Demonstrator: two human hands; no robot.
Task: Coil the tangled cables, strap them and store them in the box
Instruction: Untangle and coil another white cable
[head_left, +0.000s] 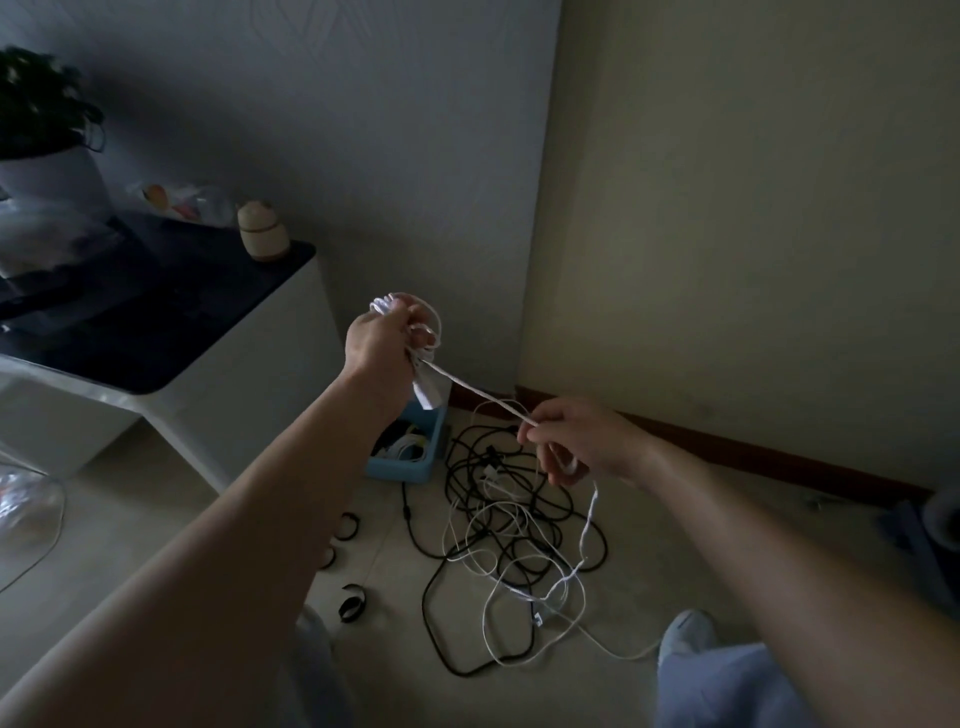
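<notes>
Box (401, 472) on floor, black and white cables (404, 445) inside.

Box (410, 467) sits tight in corner: cabinet (218, 374) on its L side, wall (415, 208) close behind, cable tangle (509, 519) just beside its R side. Open from above & near side, but L forearm (291, 467) and white cable (467, 387), stretched btwn L hand (382, 340) & R hand (576, 441), cross over it. Box already part full w/ cables. Bare floor (727, 525) R of tangle up to baseboard (753, 452). Narrower strip nr cabinet carries black straps (350, 608). Shoe (685, 634) just beside tangle's near end.
</notes>
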